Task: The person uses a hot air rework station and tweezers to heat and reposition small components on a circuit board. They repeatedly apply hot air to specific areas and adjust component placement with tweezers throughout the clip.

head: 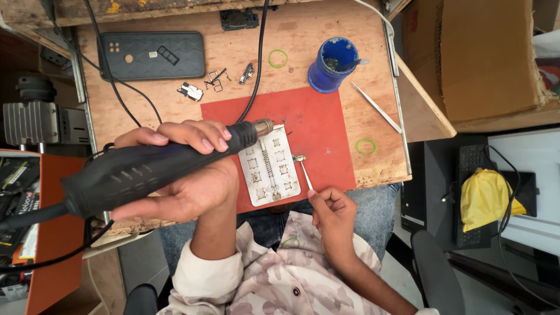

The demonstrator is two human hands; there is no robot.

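Small wooden bench (326, 29), scuffed and stained, hemmed in by a cardboard box (484, 55) at the right and dark equipment at the left; a yellow bag (487, 198) lies lower right on a dark unit. Head view: a red mat (326, 125) covers the near middle of the bench, and a white metal holder plate (269, 166) with cut-out slots lies on it. The left hand (181, 175) is wrapped closed around a black hot-air gun (146, 169), its metal nozzle pointing just over the plate's upper edge. The right hand (333, 213) pinches fine tweezers (305, 174) shut, their tips at a small green circuit part (299, 158) just beside the plate's right edge. Judging by the layout, disassembly looks done: a dark phone back cover (151, 55) lies at the far left, small metal brackets and chips (207, 81) scattered near it, well apart from the mat. The heat work on the small part seems under way, nothing reassembled. A blue cup (333, 63) stands above the mat, spare tweezers (376, 106) beside it. Black cables cross the bench.
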